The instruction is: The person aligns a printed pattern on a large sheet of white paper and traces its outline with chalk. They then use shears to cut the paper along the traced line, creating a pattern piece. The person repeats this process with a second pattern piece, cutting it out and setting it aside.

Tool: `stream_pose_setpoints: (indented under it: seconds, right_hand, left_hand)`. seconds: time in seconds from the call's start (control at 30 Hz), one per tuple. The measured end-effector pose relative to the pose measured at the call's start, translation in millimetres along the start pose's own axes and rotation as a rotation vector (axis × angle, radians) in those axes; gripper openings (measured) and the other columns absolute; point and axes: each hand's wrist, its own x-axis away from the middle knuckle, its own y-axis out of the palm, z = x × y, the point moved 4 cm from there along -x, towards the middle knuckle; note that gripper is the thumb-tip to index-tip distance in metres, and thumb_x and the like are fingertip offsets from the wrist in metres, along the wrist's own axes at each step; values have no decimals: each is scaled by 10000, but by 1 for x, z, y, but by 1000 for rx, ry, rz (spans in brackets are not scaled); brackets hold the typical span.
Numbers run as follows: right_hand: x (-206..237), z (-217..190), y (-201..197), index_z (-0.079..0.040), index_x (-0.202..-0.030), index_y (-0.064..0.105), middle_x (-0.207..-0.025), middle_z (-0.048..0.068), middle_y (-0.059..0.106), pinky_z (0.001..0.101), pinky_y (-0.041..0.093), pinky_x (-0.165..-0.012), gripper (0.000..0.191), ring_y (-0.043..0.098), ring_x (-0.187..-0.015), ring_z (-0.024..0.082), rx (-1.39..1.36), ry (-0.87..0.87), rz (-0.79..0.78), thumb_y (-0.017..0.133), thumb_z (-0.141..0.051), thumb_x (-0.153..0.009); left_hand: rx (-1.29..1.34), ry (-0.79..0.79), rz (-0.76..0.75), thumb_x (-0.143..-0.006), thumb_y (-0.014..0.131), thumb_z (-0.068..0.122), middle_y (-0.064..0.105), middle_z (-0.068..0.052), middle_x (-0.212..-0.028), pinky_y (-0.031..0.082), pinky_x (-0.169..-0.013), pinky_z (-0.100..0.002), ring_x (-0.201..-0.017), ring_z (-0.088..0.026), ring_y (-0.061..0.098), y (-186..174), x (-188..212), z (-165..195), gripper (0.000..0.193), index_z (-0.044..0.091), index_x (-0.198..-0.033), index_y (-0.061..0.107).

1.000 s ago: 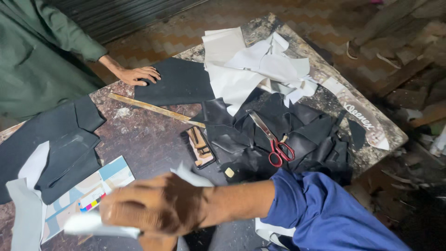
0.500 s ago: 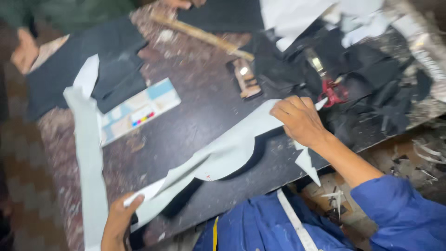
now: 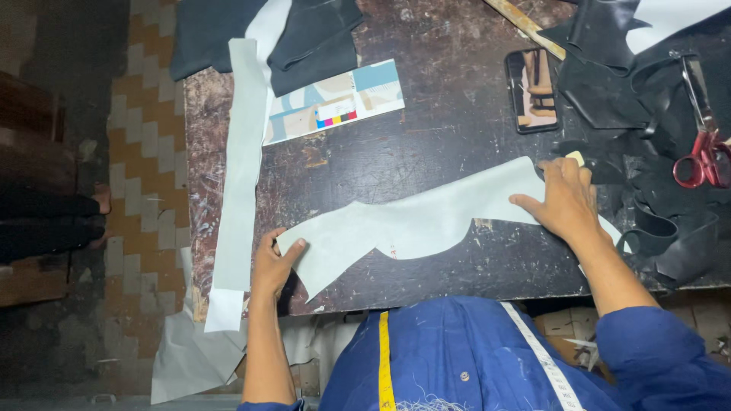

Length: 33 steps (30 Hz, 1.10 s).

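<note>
Dark worn desk (image 3: pixel 457 114): pale grey cut piece (image 3: pixel 411 224) lies flat at centre; my left hand (image 3: pixel 272 262) pinches its 8 o'clock end, my right hand (image 3: pixel 565 199) presses flat, fingers spread, at 3 o'clock; red-handled scissors (image 3: pixel 704 144) at 2 o'clock.

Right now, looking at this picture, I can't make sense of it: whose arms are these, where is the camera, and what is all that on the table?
There is no machine here. The camera sits on a person's head and looks straight down, so the two bare arms and the blue shirt at the bottom are the wearer's own. The left hand pinches one end of a long, pale grey curved cut piece of sheet material, and the right hand presses its other end flat on the dark worn tabletop. Nearby lie a long pale grey strip, a printed card with colour patches, a phone, a wooden ruler, red-handled scissors and a heap of black leather-like pieces. At the left edge, someone else's bare feet stand on the tiled floor.
</note>
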Motion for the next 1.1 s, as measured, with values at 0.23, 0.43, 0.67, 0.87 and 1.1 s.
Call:
stream_pose_setpoints:
  seconds: [0.23,0.43,0.67,0.87,1.1]
  right_hand:
    - [7,41,4,-48,-1123,631,-1079,204,710,526,517,-879,284,659,-1040,403,-308,253,-372,703,-266,-956]
    - [15,9,-2,-215,-1355,558,-1174,120,687,444,510,-886,750,643,-1074,311,-263,-49,-441,835,-357,-672]
    - [61,-19,11,-274,-1125,735,-1273,5,710,417,324,-1061,372,535,-1228,247,-201,-329,-126,770,-348,-761]
    - [23,2,-26,-131,-1094,751,-998,51,788,322,548,-873,232,761,-928,182,-508,14,-473,675,-262,-919]
    - [-61,16,-63,-95,-1038,808,-910,101,804,352,540,-803,305,738,-851,213,-274,70,-591,763,-317,-834]
  left_hand:
    - [222,-168,-18,-916,720,13,617,-249,-873,502,-514,-334,-694,-272,610,-9,43,-5,772,86,-1593,357]
    - [752,-64,-196,-855,537,-9,735,-159,-953,612,-661,-281,-744,-176,720,-21,56,-19,478,-87,-1324,593]
    - [154,-52,86,-861,585,-71,665,-72,-874,391,-606,-230,-684,-108,513,-38,54,-39,482,20,-1301,759]
    - [-249,444,290,-939,720,86,583,-24,-1107,459,-788,-271,-943,-124,564,-52,48,16,190,-39,-1078,758]
    - [-171,17,151,-917,780,240,649,-28,-760,434,-632,-316,-711,-122,517,-27,3,20,256,-13,-955,764]
